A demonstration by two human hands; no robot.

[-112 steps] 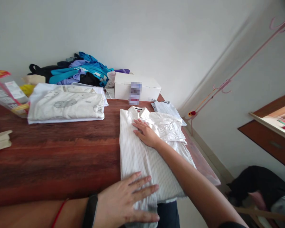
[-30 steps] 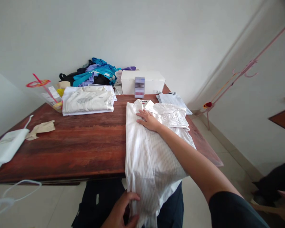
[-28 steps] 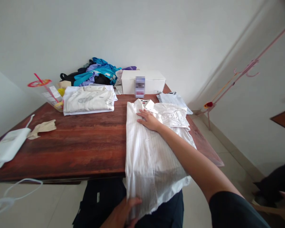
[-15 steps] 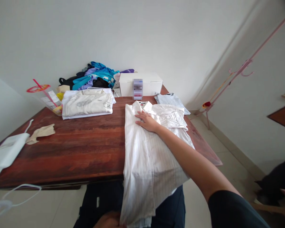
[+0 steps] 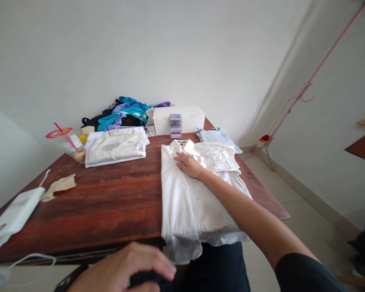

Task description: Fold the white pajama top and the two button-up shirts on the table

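Observation:
A white striped button-up shirt (image 5: 185,202) lies on the wooden table (image 5: 115,198), its collar away from me and its lower end hanging over the near edge. One sleeve is folded across its right side. My right hand (image 5: 190,164) rests flat on the upper shirt just below the collar, fingers spread. Close to the camera, my left hand (image 5: 130,265) hovers in front of the table edge, left of the shirt's hem. Its thumb and fingers are apart, with nothing seen between them and no contact with the shirt visible.
Folded white clothes (image 5: 115,148) sit at the back left beside a plastic cup (image 5: 68,142). Behind are a heap of clothes (image 5: 124,113) and a white box (image 5: 188,119). Folded light-blue clothing (image 5: 220,140) lies back right. A white power bank (image 5: 16,215) with cable is at left.
My left hand has risen from the bottom by the shirt's hem to above the near edge. The hem has moved up toward the table. My right hand stays on the shirt; the view has tilted up.

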